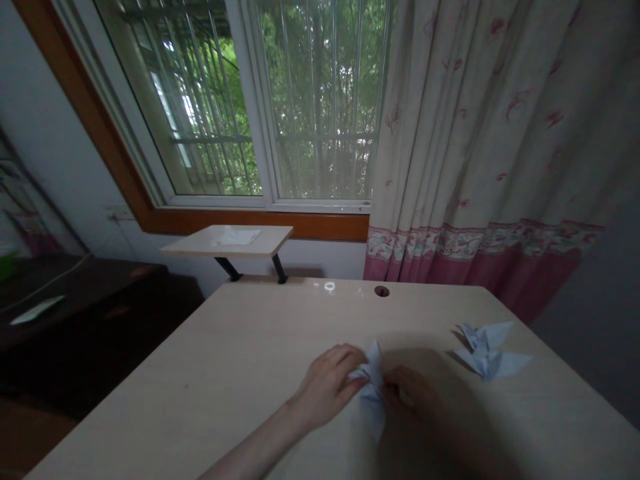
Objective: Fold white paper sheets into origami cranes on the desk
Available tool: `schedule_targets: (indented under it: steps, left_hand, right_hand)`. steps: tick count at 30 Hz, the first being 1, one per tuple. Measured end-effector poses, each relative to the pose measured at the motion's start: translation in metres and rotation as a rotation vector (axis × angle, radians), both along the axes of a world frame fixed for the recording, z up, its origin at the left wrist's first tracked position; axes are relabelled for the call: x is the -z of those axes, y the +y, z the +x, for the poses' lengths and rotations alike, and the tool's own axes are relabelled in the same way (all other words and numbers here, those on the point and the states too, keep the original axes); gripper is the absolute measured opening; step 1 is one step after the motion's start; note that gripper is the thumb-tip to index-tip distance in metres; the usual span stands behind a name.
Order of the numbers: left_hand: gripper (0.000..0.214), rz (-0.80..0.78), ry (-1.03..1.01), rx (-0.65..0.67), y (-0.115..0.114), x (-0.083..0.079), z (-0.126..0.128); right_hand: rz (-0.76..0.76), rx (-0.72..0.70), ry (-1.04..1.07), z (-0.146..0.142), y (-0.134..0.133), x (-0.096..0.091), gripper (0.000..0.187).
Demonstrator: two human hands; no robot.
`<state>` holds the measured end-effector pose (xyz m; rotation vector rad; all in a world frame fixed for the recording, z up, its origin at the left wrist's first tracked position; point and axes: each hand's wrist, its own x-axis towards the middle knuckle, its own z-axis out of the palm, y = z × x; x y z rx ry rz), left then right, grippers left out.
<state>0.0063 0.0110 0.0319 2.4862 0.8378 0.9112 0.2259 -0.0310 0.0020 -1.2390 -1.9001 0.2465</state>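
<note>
A white folded paper crane (pixel 373 398) is held between my two hands just above the pale desktop, its pointed wings spread toward and away from me. My left hand (pixel 327 383) pinches its left side between thumb and fingers. On the opposite side, my right hand (pixel 411 392) has its fingertips closed on the paper; shadow darkens that hand, and its finger details are hard to make out. To the right lie two more folded paper cranes (pixel 493 362), close together with their wings overlapping.
The light wooden desk (pixel 250 347) has a round cable hole (pixel 382 291) near its back edge. A small raised shelf (pixel 190 245) at the back left holds white paper (pixel 237 237). A barred window (pixel 320 100) and a floral curtain (pixel 465 147) stand behind. A dark table (pixel 75 293) is at left.
</note>
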Motion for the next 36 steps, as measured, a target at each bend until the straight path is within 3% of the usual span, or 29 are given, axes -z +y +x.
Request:
schedule_targets:
  steps: [3, 8, 11, 15, 18, 21, 28, 36]
  left_hand:
    - [0.058, -0.064, -0.124, -0.16, -0.006, -0.009, 0.009]
    - [0.067, -0.228, -0.238, -0.313, -0.022, -0.019, 0.032]
    - [0.076, -0.434, -0.177, -0.281, -0.03, -0.025, 0.045]
    - [0.067, -0.724, -0.172, -0.106, -0.034, -0.034, 0.064]
    - [0.057, -0.8, -0.31, 0.002, -0.033, -0.039, 0.084]
    - [0.052, -0.811, -0.379, -0.002, -0.031, -0.04, 0.105]
    - [0.046, -0.838, -0.351, 0.044, -0.022, -0.019, 0.152]
    - [0.042, -0.855, -0.35, 0.027, -0.014, 0.018, 0.188]
  right_hand:
    - [0.039, 0.0, -0.077, 0.01, -0.002, -0.008, 0.013]
    - [0.183, 0.18, -0.258, 0.027, -0.015, -0.016, 0.017]
    - [0.242, 0.244, -0.236, 0.033, -0.026, -0.026, 0.016]
    - [0.319, 0.352, -0.187, 0.04, -0.046, -0.04, 0.013]
    - [0.327, 0.448, -0.166, 0.05, -0.061, -0.044, 0.014]
    - [0.279, 0.599, -0.172, 0.063, -0.074, -0.04, 0.026]
    - [0.159, 0.842, -0.25, 0.097, -0.087, -0.012, 0.051]
    - [-0.279, 0.953, -0.159, 0.12, -0.081, 0.005, 0.043]
